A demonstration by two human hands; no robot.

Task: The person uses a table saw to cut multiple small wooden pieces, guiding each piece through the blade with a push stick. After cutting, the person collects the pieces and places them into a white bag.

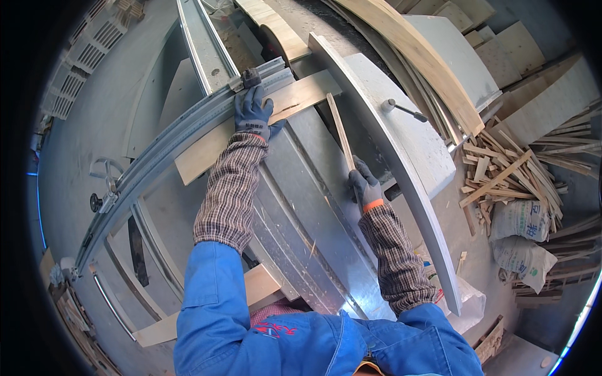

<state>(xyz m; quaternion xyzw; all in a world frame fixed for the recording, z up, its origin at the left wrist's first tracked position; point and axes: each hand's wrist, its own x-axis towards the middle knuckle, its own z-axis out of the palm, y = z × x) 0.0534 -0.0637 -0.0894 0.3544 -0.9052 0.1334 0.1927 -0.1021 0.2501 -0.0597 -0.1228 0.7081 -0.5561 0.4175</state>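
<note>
The left hand [253, 114], in a dark blue knit glove, lies spread and palm-down on a pale, flat wooden board [263, 123] that rests across the grey metal top of a sliding table saw [295, 194]; the fingers are open and pressing rather than gripping, and their tips reach the ribbed aluminium cross fence [188, 128] behind the board, by a small dark stop block [251, 78] (this looks like a hold meant to keep the board tight to the fence and flat on the table). The right hand [365, 187], in a dark glove with an orange cuff, is closed around the near end of a thin, narrow strip of light wood [340, 131], which slants away from it toward the board's right end, lying along the table near the line of the long grey rip fence [401, 169]; held by its end like this, the strip stays clear of the board. A short metal lever with a round knob [401, 109] stands on the fence's broad top. Both forearms wear checked brown sleeve covers over a blue work jacket. To the right, on the floor, a loose heap of thin wooden offcuts [508, 175] lies beside two stuffed white woven sacks [523, 238] with faint green and red print on their sides, too small to make out. Curved pale planks and grey boards [433, 56] are stacked beyond the saw, and another pale board [260, 288] juts out near the body at the lower edge.
</note>
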